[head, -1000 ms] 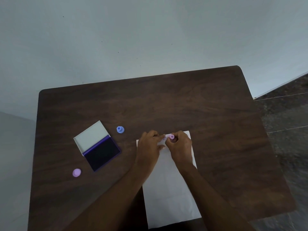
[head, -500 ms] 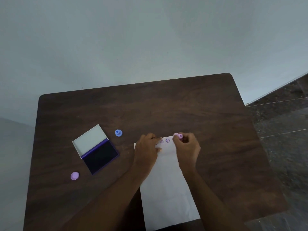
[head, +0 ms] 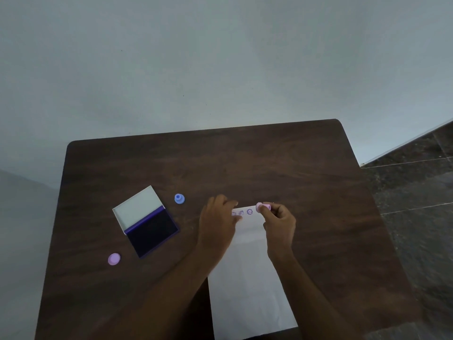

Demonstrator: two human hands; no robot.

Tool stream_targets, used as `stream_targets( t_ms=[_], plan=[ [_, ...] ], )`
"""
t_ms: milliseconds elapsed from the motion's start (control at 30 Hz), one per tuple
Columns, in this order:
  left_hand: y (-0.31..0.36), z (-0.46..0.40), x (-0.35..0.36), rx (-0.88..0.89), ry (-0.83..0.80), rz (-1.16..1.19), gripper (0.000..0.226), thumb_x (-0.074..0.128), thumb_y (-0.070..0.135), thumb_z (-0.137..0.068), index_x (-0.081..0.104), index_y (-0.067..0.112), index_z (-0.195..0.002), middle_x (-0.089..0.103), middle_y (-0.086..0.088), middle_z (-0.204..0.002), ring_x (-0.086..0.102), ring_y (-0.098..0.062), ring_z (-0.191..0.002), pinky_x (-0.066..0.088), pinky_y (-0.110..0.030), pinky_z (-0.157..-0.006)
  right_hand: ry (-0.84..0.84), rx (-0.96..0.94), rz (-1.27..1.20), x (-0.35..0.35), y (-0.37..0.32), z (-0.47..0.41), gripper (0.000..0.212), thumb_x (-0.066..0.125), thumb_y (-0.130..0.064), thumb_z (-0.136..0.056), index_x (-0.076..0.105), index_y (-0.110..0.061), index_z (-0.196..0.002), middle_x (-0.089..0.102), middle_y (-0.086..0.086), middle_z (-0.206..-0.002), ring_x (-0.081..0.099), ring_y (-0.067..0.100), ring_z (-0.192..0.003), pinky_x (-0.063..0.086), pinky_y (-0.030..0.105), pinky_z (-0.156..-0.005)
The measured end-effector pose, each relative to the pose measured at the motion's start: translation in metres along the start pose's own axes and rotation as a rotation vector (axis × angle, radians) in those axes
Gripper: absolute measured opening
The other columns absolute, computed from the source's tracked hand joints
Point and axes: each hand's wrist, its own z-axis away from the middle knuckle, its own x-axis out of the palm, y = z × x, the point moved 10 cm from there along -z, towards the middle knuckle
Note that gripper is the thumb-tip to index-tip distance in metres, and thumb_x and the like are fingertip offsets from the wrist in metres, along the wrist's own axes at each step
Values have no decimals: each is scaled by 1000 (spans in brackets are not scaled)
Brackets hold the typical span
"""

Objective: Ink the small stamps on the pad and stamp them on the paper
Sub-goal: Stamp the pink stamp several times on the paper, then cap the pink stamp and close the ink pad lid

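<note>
Head view, looking down on the dark wooden bench (head: 245, 163). Your right hand (head: 279, 224) pinches a small pink stamp (head: 263, 206) between thumb and fingertips, so its grip is clamped on the stamp; the stamp lies tilted on its side at the far right corner of the white paper (head: 250, 278), just beyond your knuckles. Whether its face touches the sheet cannot be told. Your left hand (head: 218, 222) rests flat on the paper's far left part, fingers straight and relaxed, its grip apart and holding nothing. Between your two hands, along the paper's far edge, runs a row of purple stamped marks (head: 249, 212); the leftmost is partly hidden by your left fingers. Well to the left of your hands the ink pad (head: 152, 231) lies with its lid open. A blue stamp (head: 179, 198) stands between the pad and your left hand. A lilac round stamp (head: 114, 259) lies near the pad's near corner.
</note>
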Motion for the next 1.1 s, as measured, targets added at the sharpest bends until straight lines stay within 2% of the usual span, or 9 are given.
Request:
stream_targets(
  t_ms=[133,267,400,533,667,767,833,933,1100],
  plan=[
    [-30,7,-21,-135,48,120,35,71,45,-80,69,26,-110,66,5,-111,58,-10,-98,36,-18,-76,-50,-34,15,11,-8,-1,7,76,-26,-78,71,-21,-80,71,-6,-64,64,3,-53,48,15,-48],
    [-58,11,-27,-229,10,229,27,55,39,-94,67,25,-113,67,3,-114,51,0,-91,29,-4,-70,-170,-92,112,44,-17,10,12,76,-32,-78,71,-23,-84,73,-5,-72,67,10,-61,55,21,-56],
    [-103,19,-17,-481,-201,119,38,54,33,-95,52,16,-129,56,-6,-132,53,-18,-119,37,-28,-100,-302,-147,169,82,-27,37,15,76,-36,-78,70,-25,-86,73,-10,-78,68,12,-68,52,15,-52],
    [-151,59,-47,-706,-48,157,38,63,26,-90,52,15,-125,56,-8,-129,51,-23,-119,35,-37,-104,-413,-169,131,116,-34,66,15,78,-34,-77,70,-25,-87,74,-12,-78,69,10,-73,54,17,-54],
    [-189,102,-92,-708,217,279,18,58,30,-93,64,22,-107,67,-1,-106,58,-11,-90,41,-27,-85,-572,-175,148,155,-37,92,21,78,-34,-77,70,-24,-92,75,-6,-82,71,12,-74,59,25,-59],
    [-207,131,-117,-660,355,304,10,51,38,-95,60,38,-91,61,13,-87,56,3,-77,44,-16,-73,-690,-201,198,185,-36,115,15,75,-28,-80,70,-27,-94,75,-6,-85,71,7,-78,57,19,-59],
    [-222,147,-126,-663,414,287,13,52,33,-95,64,33,-88,62,12,-84,55,2,-73,45,-17,-67,-766,-210,212,202,-34,129,17,74,-27,-81,70,-26,-98,75,-9,-89,71,4,-81,56,17,-60],
    [-249,173,-124,-736,456,268,17,57,30,-93,68,22,-103,66,5,-100,58,-7,-90,50,-25,-82,-827,-211,242,222,-29,149,25,74,-34,-79,71,-23,-102,75,-12,-88,72,9,-78,59,24,-63],
    [-269,189,-103,-812,384,232,43,62,42,-88,57,24,-127,55,3,-128,46,-13,-117,33,-23,-91,-846,-235,265,237,-27,169,29,73,-45,-74,69,-27,-96,75,-8,-87,72,12,-69,59,27,-65]
  ],
)
